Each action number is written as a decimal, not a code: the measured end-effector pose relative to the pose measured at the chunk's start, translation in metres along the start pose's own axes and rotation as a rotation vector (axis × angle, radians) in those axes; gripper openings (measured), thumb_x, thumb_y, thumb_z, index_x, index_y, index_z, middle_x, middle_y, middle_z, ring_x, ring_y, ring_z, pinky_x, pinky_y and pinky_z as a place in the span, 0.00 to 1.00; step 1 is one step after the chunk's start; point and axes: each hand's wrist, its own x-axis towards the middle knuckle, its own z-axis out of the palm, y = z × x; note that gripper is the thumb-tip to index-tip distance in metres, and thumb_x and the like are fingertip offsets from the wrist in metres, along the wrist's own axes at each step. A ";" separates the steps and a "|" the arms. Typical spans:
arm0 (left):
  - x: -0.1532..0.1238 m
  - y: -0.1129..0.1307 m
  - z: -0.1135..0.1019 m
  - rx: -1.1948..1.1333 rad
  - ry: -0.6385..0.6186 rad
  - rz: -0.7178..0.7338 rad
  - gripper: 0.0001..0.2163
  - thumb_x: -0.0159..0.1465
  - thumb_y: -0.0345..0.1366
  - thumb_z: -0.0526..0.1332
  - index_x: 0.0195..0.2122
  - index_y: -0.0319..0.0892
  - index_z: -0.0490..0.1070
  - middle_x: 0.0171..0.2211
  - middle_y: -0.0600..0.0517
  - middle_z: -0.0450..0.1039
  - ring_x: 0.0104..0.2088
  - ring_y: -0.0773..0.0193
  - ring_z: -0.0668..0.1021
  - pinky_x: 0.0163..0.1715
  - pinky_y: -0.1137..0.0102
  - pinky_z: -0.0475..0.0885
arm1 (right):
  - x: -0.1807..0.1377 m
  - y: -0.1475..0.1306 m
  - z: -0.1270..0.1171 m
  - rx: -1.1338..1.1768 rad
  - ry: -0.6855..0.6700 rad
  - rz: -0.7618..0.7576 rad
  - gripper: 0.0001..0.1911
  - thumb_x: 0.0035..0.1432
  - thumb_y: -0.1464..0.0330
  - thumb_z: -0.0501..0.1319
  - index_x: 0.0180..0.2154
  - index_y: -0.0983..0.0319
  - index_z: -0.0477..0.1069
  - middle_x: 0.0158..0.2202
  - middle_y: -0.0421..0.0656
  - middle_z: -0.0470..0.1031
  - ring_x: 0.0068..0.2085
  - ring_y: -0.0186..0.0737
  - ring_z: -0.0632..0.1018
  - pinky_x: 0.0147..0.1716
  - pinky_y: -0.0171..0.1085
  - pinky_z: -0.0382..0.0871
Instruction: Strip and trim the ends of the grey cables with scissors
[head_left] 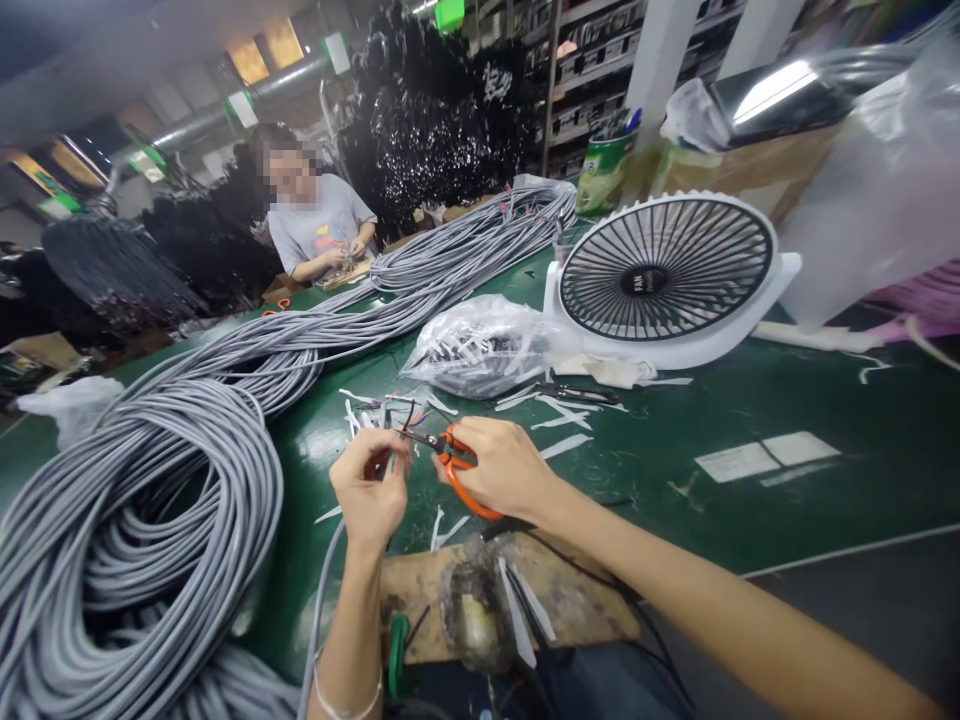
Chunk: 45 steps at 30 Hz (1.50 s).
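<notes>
My left hand (373,495) pinches the end of a grey cable (322,585), which runs down beside my left forearm. Thin coloured wires (406,452) stick out at the fingertips. In my right hand (506,465) are scissors with orange handles (471,492), fingers closed around the loops. Their blades (422,437) point left and reach the wires by my left fingers; whether they touch is too small to tell. White paper-like strips (566,446) lie scattered around both hands on the green table (645,520).
Large coils of grey cable (247,470) cover the table's left side. Ahead sit a plastic bag (480,350) and a white fan (667,280). A stained wooden board (577,600) is nearest my body. Across the table, a person (319,225) handles something small.
</notes>
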 end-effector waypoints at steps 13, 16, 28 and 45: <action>0.002 0.001 0.002 0.014 0.053 -0.125 0.04 0.51 0.29 0.63 0.27 0.41 0.68 0.21 0.56 0.70 0.20 0.72 0.73 0.23 0.77 0.69 | 0.001 0.005 0.002 -0.003 -0.004 0.026 0.10 0.48 0.69 0.58 0.18 0.63 0.69 0.17 0.41 0.70 0.20 0.32 0.67 0.22 0.32 0.52; 0.007 0.000 0.002 0.007 0.093 -0.240 0.14 0.49 0.31 0.66 0.38 0.41 0.70 0.22 0.56 0.73 0.19 0.70 0.74 0.21 0.77 0.70 | 0.004 0.009 0.004 0.084 0.077 0.060 0.16 0.53 0.66 0.57 0.16 0.63 0.68 0.16 0.41 0.70 0.18 0.30 0.66 0.21 0.31 0.52; -0.102 0.049 -0.077 0.672 0.213 -0.296 0.13 0.59 0.38 0.56 0.39 0.41 0.76 0.35 0.46 0.79 0.34 0.60 0.80 0.36 0.70 0.74 | 0.008 0.002 -0.008 -0.322 -0.535 0.216 0.11 0.57 0.69 0.54 0.35 0.65 0.75 0.33 0.53 0.77 0.35 0.47 0.78 0.26 0.34 0.60; -0.018 0.016 -0.113 0.998 0.265 -0.486 0.13 0.54 0.41 0.58 0.35 0.40 0.77 0.38 0.40 0.77 0.42 0.48 0.77 0.46 0.57 0.67 | 0.013 0.021 -0.030 -0.152 -0.685 0.092 0.09 0.48 0.75 0.61 0.29 0.58 0.79 0.28 0.43 0.79 0.31 0.40 0.77 0.27 0.31 0.61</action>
